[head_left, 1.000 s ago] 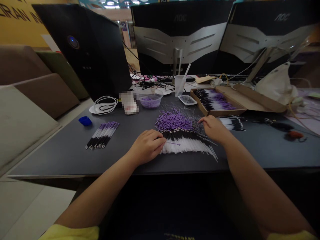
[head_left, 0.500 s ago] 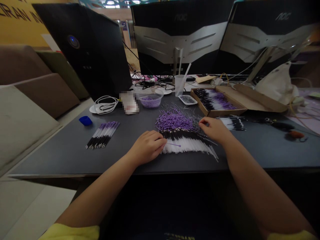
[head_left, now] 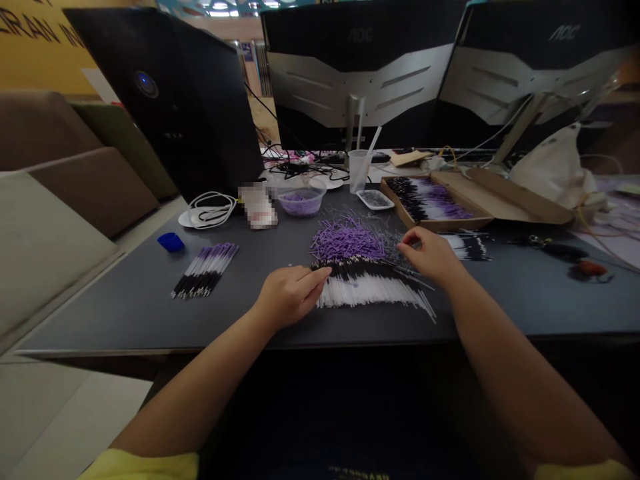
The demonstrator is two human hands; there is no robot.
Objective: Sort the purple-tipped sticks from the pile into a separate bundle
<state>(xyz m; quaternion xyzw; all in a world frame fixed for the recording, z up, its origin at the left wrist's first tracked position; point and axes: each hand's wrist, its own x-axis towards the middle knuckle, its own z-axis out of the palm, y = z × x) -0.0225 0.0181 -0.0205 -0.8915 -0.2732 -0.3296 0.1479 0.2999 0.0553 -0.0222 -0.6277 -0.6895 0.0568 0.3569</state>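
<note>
My left hand (head_left: 289, 293) is closed at the left end of a row of white tubes with black ends (head_left: 370, 290); what its fingers pinch, if anything, is too small to make out. Behind the row lies a heap of purple sticks (head_left: 347, 239). My right hand (head_left: 425, 252) is at the heap's right side, thumb and forefinger together beside thin grey pieces (head_left: 393, 239); nothing clear shows between them. Over to the left, a bundle of purple, white and black sticks (head_left: 206, 270) lies on the dark table.
An open cardboard box (head_left: 445, 225) of sticks stands behind my right hand. Toward the back are a purple-filled bowl (head_left: 302, 202), a small white tray (head_left: 375, 200) and a plastic cup (head_left: 358, 171). A blue object (head_left: 171, 242) lies at left, monitors (head_left: 360, 73) behind.
The purple stick that stuck out from my left hand over the white tubes no longer shows. My left hand has shifted slightly left, and my right hand has risen slightly.
</note>
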